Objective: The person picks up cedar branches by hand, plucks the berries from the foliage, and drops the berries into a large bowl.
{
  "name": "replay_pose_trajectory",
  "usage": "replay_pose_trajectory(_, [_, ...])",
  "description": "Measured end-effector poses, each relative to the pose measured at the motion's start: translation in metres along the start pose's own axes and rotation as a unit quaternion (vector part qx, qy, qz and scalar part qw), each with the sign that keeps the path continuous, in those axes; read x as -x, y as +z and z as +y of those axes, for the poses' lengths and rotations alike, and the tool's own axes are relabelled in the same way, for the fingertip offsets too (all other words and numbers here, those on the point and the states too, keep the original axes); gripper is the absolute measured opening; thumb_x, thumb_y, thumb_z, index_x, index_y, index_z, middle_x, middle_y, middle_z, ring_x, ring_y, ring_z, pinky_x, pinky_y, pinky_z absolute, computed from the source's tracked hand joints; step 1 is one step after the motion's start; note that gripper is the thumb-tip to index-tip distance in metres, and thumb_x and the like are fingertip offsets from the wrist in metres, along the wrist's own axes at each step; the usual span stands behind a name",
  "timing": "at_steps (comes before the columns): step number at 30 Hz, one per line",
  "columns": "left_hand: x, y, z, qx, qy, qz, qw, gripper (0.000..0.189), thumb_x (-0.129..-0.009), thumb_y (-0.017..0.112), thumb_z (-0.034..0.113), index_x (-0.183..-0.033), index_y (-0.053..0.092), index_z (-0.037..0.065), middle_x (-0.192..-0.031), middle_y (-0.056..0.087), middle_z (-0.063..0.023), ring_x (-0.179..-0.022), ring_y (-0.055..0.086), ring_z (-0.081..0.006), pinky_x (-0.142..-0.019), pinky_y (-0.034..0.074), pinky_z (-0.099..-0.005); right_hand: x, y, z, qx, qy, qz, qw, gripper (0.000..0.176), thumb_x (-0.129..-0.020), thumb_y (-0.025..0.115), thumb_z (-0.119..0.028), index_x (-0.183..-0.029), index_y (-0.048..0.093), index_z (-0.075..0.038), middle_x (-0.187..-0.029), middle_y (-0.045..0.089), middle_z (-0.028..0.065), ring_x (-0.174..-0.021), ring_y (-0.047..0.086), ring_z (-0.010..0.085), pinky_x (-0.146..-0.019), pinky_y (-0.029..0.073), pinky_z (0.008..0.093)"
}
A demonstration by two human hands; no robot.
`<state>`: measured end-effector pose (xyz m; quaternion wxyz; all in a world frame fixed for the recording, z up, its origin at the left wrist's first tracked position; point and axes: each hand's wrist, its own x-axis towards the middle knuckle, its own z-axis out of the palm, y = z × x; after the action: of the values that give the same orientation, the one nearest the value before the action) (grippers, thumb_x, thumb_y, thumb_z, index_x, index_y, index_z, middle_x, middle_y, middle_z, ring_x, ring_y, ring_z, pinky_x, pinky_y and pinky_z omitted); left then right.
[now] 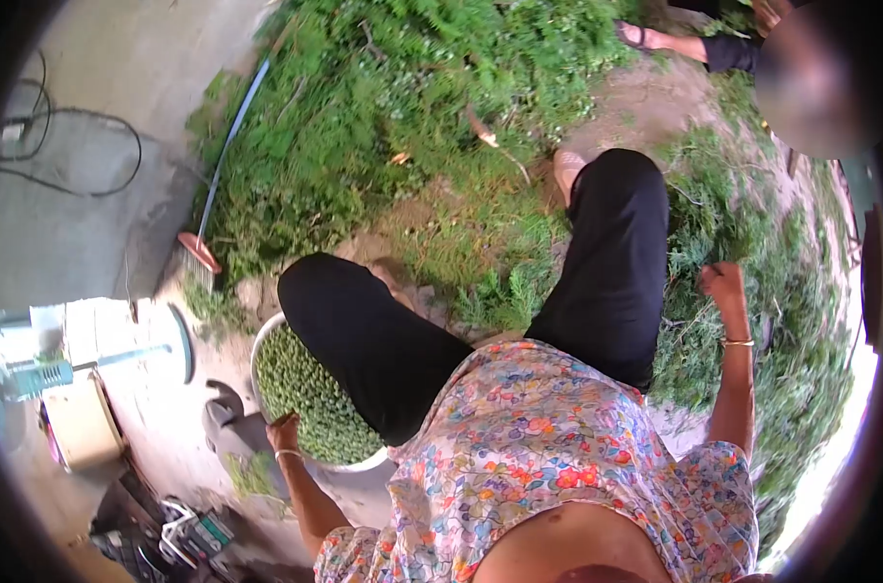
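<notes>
At the left rim of a white tub (262,340) is my left hand (284,431), its fingers curled in. Whether it touches the rim or holds anything small, I cannot make out. Small green pods or berries (310,394) fill the tub, which stands beside my left knee. Out to the right, my right hand (722,282) is closed over a heap of leafy green branches (699,330). What sits between its fingers is too small to name.
Cut greenery (441,68) is piled in front of me. A broom (200,253) with a blue handle lies along its left side. A black cable (91,112) crosses the concrete. A pale fan (159,350) stands left. Another person (733,53) sits at the upper right.
</notes>
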<state>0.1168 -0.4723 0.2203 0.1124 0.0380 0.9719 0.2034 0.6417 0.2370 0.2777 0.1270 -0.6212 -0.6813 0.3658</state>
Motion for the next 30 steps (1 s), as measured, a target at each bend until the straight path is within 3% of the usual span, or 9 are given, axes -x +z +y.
replay_pose_trajectory(2, [0.005, -0.005, 0.022, 0.170, -0.098, -0.053, 0.979, 0.014, -0.069, 0.066, 0.012, -0.077, 0.071, 0.003, -0.063, 0.064, -0.0083, -0.059, 0.058, -0.0144, -0.057, 0.045, -0.0245, -0.014, -0.010, -0.032, 0.042, -0.045, 0.043, 0.997, 0.019, -0.078, 0.059, -0.011, -0.066, 0.060, 0.004, -0.056, 0.057, 0.0088, -0.052, 0.049, 0.0141, -0.051, 0.040, 0.0313])
replay_pose_trajectory(5, [-0.047, -0.015, 0.005, -0.057, 0.165, -0.009, 0.985, 0.012, -0.072, 0.064, 0.010, -0.063, 0.062, 0.002, -0.055, 0.056, -0.0041, -0.050, 0.052, -0.0146, -0.049, 0.041, -0.0301, -0.015, -0.016, -0.134, 0.073, -0.122, 0.116, 0.983, 0.022, -0.081, 0.059, -0.015, -0.084, 0.064, 0.006, -0.071, 0.063, 0.0118, -0.065, 0.056, 0.0147, -0.061, 0.044, 0.0292])
replay_pose_trajectory(7, [-0.099, -0.024, 0.042, 0.157, 0.170, 0.021, 0.973, 0.030, -0.078, 0.055, 0.011, -0.051, 0.044, 0.007, -0.048, 0.044, -0.0016, -0.044, 0.045, -0.0127, -0.044, 0.039, -0.0312, -0.020, -0.002, -0.193, -0.038, -0.175, 0.125, 0.976, 0.030, -0.083, 0.059, -0.017, -0.098, 0.061, 0.008, -0.082, 0.064, 0.0128, -0.077, 0.060, 0.0157, -0.071, 0.046, 0.0276])
replay_pose_trajectory(8, [-0.122, -0.047, 0.093, -0.194, 0.264, 0.026, 0.944, 0.030, -0.082, 0.056, 0.016, -0.055, 0.049, 0.004, -0.052, 0.049, -0.0012, -0.047, 0.047, -0.0101, -0.045, 0.039, -0.0280, -0.027, 0.007, -0.221, -0.071, -0.188, 0.100, 0.974, 0.031, -0.084, 0.058, -0.017, -0.100, 0.060, 0.009, -0.085, 0.065, 0.0130, -0.080, 0.061, 0.0163, -0.074, 0.046, 0.0272])
replay_pose_trajectory(11, [-0.113, -0.063, 0.303, 0.251, 0.070, 0.022, 0.965, 0.022, -0.082, 0.061, 0.017, -0.089, 0.063, -0.005, -0.067, 0.060, -0.0058, -0.056, 0.053, -0.0110, -0.049, 0.042, -0.0246, -0.029, 0.046, -0.303, -0.080, -0.265, 0.023, 0.961, 0.032, -0.084, 0.060, -0.018, -0.101, 0.059, 0.009, -0.088, 0.065, 0.0135, -0.082, 0.062, 0.0168, -0.076, 0.047, 0.0270])
replay_pose_trajectory(17, [-0.179, 0.023, 0.482, -0.017, 0.303, -0.084, 0.949, 0.026, -0.078, 0.063, 0.014, -0.097, 0.062, -0.004, -0.069, 0.062, -0.0098, -0.055, 0.056, -0.0119, -0.050, 0.044, -0.0245, -0.009, 0.149, -0.403, 0.010, -0.353, -0.045, 0.935, 0.021, -0.083, 0.059, -0.014, -0.091, 0.061, 0.006, -0.076, 0.063, 0.0106, -0.070, 0.058, 0.0136, -0.065, 0.044, 0.0266])
replay_pose_trajectory(21, [-0.213, 0.176, 0.477, -0.077, 0.420, -0.121, 0.896, 0.018, -0.074, 0.064, 0.013, -0.090, 0.068, 0.005, -0.074, 0.067, -0.0099, -0.058, 0.062, -0.0145, -0.055, 0.050, -0.0283, -0.039, 0.166, -0.414, 0.131, -0.268, -0.211, 0.931, 0.016, -0.082, 0.063, -0.010, -0.075, 0.063, 0.005, -0.060, 0.060, 0.0075, -0.051, 0.049, 0.0077, -0.046, 0.038, 0.0221])
replay_pose_trajectory(23, [-0.217, 0.268, 0.438, -0.025, 0.314, -0.205, 0.927, 0.016, -0.072, 0.064, 0.015, -0.085, 0.070, 0.008, -0.072, 0.067, -0.0091, -0.059, 0.064, -0.0183, -0.058, 0.051, -0.0309, -0.060, 0.174, -0.388, -0.090, -0.222, -0.246, 0.939, 0.031, -0.087, 0.054, -0.018, -0.104, 0.057, 0.008, -0.087, 0.064, 0.0126, -0.086, 0.062, 0.0189, -0.082, 0.047, 0.0305])
replay_pose_trajectory(30, [-0.168, 0.387, 0.379, 0.018, 0.163, -0.205, 0.965, 0.012, -0.069, 0.062, 0.015, -0.076, 0.069, 0.008, -0.074, 0.065, -0.0159, -0.073, 0.063, -0.0343, -0.068, 0.051, -0.0397, -0.069, 0.161, -0.385, -0.151, -0.076, -0.302, 0.938, 0.043, -0.092, 0.045, -0.029, -0.117, 0.046, 0.006, -0.087, 0.061, 0.0106, -0.089, 0.058, 0.0178, -0.086, 0.042, 0.0344])
